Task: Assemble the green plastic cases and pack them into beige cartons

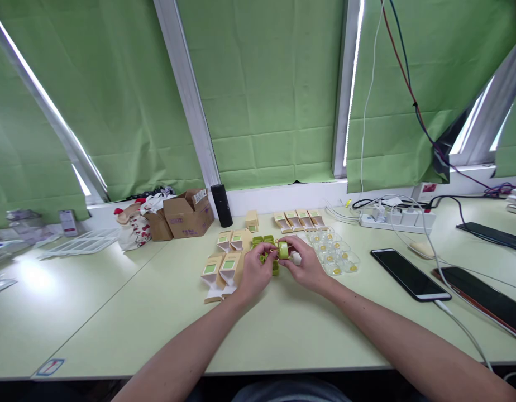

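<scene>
In front of me, above the middle of the table, both hands meet at a small, glossy green case [283, 250]. My right hand [306, 267] grips it between thumb and fingers. My left hand [257, 271] is closed, its fingertips pinching the near left side of the same piece; the exact contact is partly hidden. Behind and under my left fingers sit several more green cases [263, 240]. Left of them lie open cardboard boxes [228, 267] with green labels. To the right are clear plastic cups [331, 254] with yellow centres. A small white item [296, 258] shows by my right fingers.
Several small boxes [297, 219] line the back. A large cardboard box [190, 215] and a black cylinder [221, 205] stand at back left. On the right are a phone [409, 274] with a charging cable, a power strip [398, 219] and a dark tablet-like slab [486, 296].
</scene>
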`<state>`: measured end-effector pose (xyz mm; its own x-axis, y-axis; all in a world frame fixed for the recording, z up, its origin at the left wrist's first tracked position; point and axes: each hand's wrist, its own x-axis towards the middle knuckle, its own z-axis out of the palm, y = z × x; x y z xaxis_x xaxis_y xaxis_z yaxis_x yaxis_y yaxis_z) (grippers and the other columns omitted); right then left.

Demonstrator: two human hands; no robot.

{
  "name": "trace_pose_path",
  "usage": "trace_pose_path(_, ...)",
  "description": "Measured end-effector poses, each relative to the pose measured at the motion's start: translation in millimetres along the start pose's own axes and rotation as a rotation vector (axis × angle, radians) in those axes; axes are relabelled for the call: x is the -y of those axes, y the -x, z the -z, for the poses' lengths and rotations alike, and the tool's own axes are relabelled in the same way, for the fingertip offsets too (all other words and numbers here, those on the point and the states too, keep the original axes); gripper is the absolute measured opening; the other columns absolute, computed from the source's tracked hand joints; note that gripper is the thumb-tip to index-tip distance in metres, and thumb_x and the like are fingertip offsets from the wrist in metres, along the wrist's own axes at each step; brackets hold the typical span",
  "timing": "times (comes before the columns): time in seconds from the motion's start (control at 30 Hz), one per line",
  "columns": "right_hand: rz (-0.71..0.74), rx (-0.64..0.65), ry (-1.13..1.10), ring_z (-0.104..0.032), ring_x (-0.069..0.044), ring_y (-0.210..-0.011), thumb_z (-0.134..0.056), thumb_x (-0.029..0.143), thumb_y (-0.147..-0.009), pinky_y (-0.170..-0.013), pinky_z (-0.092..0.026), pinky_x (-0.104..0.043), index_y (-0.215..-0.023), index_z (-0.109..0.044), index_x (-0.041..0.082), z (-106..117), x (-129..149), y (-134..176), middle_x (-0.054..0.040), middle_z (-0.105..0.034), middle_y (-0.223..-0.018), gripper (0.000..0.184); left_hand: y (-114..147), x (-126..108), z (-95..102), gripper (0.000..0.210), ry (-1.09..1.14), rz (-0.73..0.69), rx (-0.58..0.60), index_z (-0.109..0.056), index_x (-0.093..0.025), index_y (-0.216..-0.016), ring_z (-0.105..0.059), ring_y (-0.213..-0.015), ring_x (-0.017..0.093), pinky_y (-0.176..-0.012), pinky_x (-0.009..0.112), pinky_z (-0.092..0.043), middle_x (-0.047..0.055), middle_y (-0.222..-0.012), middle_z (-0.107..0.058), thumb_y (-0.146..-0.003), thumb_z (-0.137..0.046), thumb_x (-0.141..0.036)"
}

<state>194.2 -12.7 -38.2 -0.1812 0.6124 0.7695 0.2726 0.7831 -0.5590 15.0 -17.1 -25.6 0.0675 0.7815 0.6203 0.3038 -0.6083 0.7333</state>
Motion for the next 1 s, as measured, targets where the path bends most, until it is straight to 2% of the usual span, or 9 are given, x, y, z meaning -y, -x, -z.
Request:
trace_pose_path(0.23,0.019,0.017,0.001,-0.068,-0.023,-0.086,-0.070,0.015,-0.087,-0.078,-0.062,-0.041,-0.126,-0.065,0.025,0.3,-1.5,0.7,-0.0097,-0.073,-0.118,0.041,-0.1,3.5,-0.6,0.011,0.015,0.031,-0.003,-0.076,-0.020,-0.092,-0.074,-0.082,0.020,-0.075,0.032,-0.059,0.004,-0.087,-0.079,-0.090,-0.068,-0.028)
trace_pose_path(0.4,-0.005,0.032,-0.016,-0.070,-0.025,-0.094,-0.070,0.016,-0.088,-0.081,-0.063,-0.043,-0.127,-0.066,0.026,1.3,-2.0,0.2,-0.0101,-0.073,-0.121,0.041,-1.1,4.3,-0.6,0.011,0.033,0.063,-0.012,-0.078,-0.020,-0.089,-0.075,-0.083,0.021,-0.078,0.035,-0.060,0.005,-0.085,-0.080,-0.088,-0.070,-0.028)
trace_pose_path(0.53,-0.050,0.023,-0.055,-0.069,-0.023,-0.093,-0.070,0.018,-0.089,-0.083,-0.064,-0.042,-0.132,-0.065,0.027,0.6,0.7,-1.0,-0.0099,-0.070,-0.125,0.044,-0.9,2.5,-1.0,0.015,0.030,0.039,-0.029,-0.079,-0.020,-0.097,-0.075,-0.085,0.022,-0.080,0.036,-0.061,0.005,-0.089,-0.080,-0.091,-0.070,-0.030)
trace_pose_path(0.7,-0.142,0.026,-0.212,-0.065,-0.019,-0.090,-0.072,0.023,-0.091,-0.084,-0.064,-0.039,-0.136,-0.065,0.029,-1.4,4.6,-1.5,-0.0093,-0.064,-0.128,0.046,0.8,1.0,-0.3,0.019,-0.010,-0.004,-0.036,-0.078,-0.021,-0.107,-0.075,-0.093,0.023,-0.085,0.037,-0.061,0.007,-0.099,-0.080,-0.093,-0.069,-0.030)
trace_pose_path(0.87,-0.135,0.016,-0.265,-0.064,-0.021,-0.102,-0.067,0.037,-0.100,-0.087,-0.063,-0.039,-0.137,-0.069,0.032,-0.4,3.5,-3.3,-0.0102,-0.060,-0.131,0.037,1.7,-0.6,2.3,0.024,-0.054,-0.037,-0.014,-0.074,-0.021,-0.115,-0.074,-0.103,0.024,-0.093,0.039,-0.059,0.010,-0.109,-0.078,-0.094,-0.072,-0.032)
trace_pose_path(1.0,-0.106,-0.002,-0.166,-0.064,-0.026,-0.118,-0.066,0.036,-0.101,-0.095,-0.061,-0.044,-0.144,-0.065,0.035,1.4,1.2,-5.0,-0.0108,-0.061,-0.134,0.043,0.5,-2.2,5.3,0.029,-0.088,-0.071,-0.004,-0.071,-0.021,-0.120,-0.072,-0.113,0.026,-0.101,0.042,-0.057,0.011,-0.119,-0.076,-0.093,-0.074,-0.031)
